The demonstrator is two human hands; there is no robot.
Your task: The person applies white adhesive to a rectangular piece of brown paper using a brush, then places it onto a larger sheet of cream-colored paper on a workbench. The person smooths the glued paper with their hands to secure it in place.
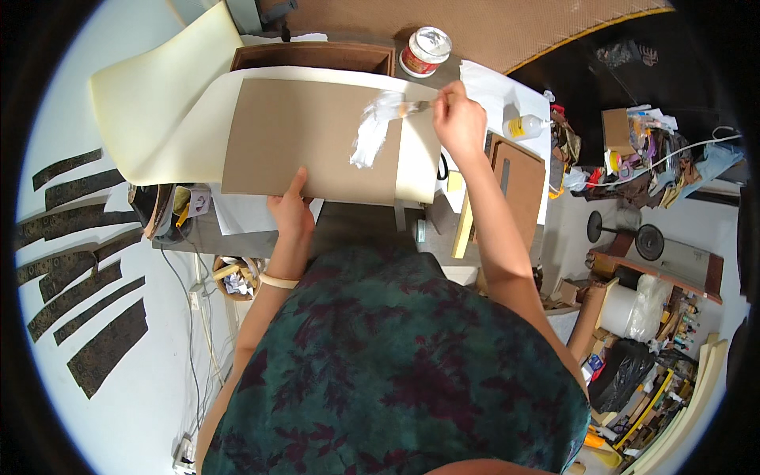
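A flat grey-brown board [285,136], likely cardboard, lies on a large cream sheet [419,154]. My left hand [293,212] grips the board's near edge, thumb on top and fingers underneath. In my right hand [460,122] is a brush [418,107], its bristles at the board's right part. White paste [375,132] is smeared there in a thick, uneven patch. Beyond the sheet stands an uncapped jar [426,52] with white stuff in it and a red label.
Behind the sheet is a brown wooden box [314,56]. At right are a squeeze bottle [523,127] on white paper and a brown tray-like panel [518,178]. Dark patterned strips [83,190] hang on the left wall. A waste basket [238,279] stands below the table.
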